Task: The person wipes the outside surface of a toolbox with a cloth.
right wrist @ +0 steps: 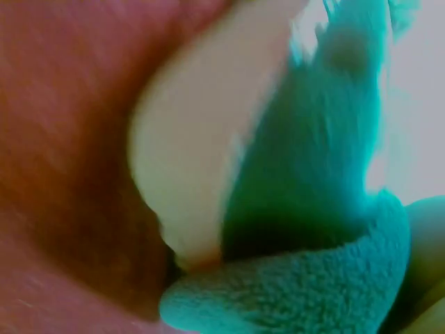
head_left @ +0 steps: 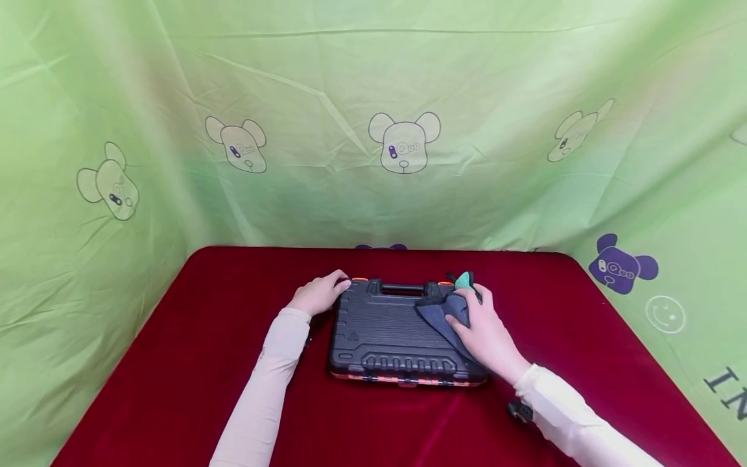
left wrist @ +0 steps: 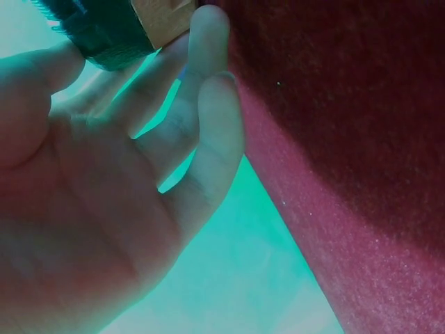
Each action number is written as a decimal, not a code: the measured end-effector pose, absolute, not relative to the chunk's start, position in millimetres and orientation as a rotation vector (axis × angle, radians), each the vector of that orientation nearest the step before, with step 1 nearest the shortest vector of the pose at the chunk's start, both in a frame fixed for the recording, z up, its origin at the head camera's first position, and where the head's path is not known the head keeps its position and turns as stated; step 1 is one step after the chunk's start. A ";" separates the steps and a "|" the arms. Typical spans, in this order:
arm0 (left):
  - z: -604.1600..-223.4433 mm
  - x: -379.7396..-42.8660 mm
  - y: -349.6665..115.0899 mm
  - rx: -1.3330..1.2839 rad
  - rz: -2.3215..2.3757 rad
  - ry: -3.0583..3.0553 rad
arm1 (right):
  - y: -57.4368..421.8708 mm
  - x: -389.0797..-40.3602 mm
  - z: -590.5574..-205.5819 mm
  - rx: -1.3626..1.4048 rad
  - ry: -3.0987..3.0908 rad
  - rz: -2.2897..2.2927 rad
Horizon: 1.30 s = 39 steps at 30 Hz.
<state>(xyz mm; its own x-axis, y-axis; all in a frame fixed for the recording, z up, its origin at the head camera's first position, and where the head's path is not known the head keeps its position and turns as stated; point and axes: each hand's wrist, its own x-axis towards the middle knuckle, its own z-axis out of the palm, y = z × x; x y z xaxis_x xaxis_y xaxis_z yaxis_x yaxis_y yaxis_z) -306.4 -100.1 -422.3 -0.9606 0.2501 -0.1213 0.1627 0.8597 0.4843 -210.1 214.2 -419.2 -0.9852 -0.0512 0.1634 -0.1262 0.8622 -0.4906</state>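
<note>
A black plastic tool case (head_left: 385,324) with orange trim lies flat on the red-covered table, its carrying handle on the far side. At its far left corner my left hand (head_left: 320,293) grips the edge, thumb on top. The left wrist view shows that hand's (left wrist: 97,195) fingers bent against the case's (left wrist: 111,31) edge. My right hand (head_left: 484,334) holds a dark blue-grey cloth (head_left: 443,318) bunched on the right part of the lid, with a green patch showing at its far end. Close up and blurred, the cloth (right wrist: 299,292) looks fuzzy in the right wrist view.
Red velvety fabric (head_left: 192,363) covers the table around the case. Green curtains (head_left: 315,201) printed with bear faces hang behind the table and along both sides.
</note>
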 end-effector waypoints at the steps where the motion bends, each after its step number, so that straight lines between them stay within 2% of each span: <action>1: -421.9 -306.4 -100.3 0.320 0.719 2.853 | 213.1 -206.3 -420.6 0.146 -2.884 0.764; 16: -425.4 -307.7 -99.8 0.315 0.723 2.849 | 212.5 -153.2 -433.6 0.249 -2.800 0.631; 23: -426.2 -309.2 -100.6 0.322 0.727 2.848 | 232.2 -147.7 -436.2 0.530 -2.784 0.545; 31: -428.3 -310.5 -102.5 0.333 0.730 2.852 | 248.2 -144.9 -432.9 0.986 -2.650 0.264; 39: -425.2 -308.0 -101.6 0.329 0.736 2.848 | 245.3 -146.7 -433.1 1.124 -2.546 0.218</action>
<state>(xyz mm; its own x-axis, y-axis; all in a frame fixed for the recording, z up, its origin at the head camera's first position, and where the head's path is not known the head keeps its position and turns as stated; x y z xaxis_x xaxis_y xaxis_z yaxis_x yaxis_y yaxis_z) -308.0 -101.6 -425.2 -0.9590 0.2571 -0.1191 0.1671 0.8528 0.4948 -146.7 245.3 -433.1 -0.6248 -0.6855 0.3738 -0.7391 0.6736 0.0000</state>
